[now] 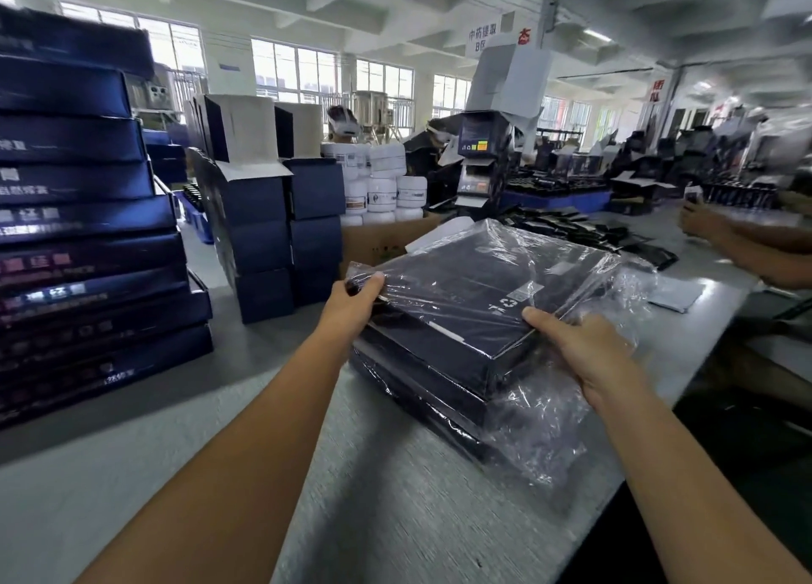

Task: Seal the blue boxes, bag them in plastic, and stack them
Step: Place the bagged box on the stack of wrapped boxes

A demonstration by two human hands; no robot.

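The left hand (pixel 358 295) is gripping the far-left corner of a blue box (pixel 483 284), with the fingers curled close together over the top edge and pinching the film against the card. The right hand (pixel 584 350) is clamping the near-right side; its thumb is lying flat along the top face, while the other fingers are tucked beneath and out of sight, so their spread cannot be told. The box is lying flat, broad face up, inside a clear plastic bag (pixel 624 293) whose loose end is trailing off to the right past the right hand. It is turned corner-on, one corner pointing back toward the person, so its edges are running diagonally across the grey table (pixel 395 495) — which pair is the longer cannot be told. It is sitting at the top of a low stack of bagged boxes (pixel 430 390), slightly askew of them; whether it is resting on them cannot be told. A tall pile of blue boxes (pixel 88 232) is standing at far left, and white jars (pixel 382 183) are sitting behind.
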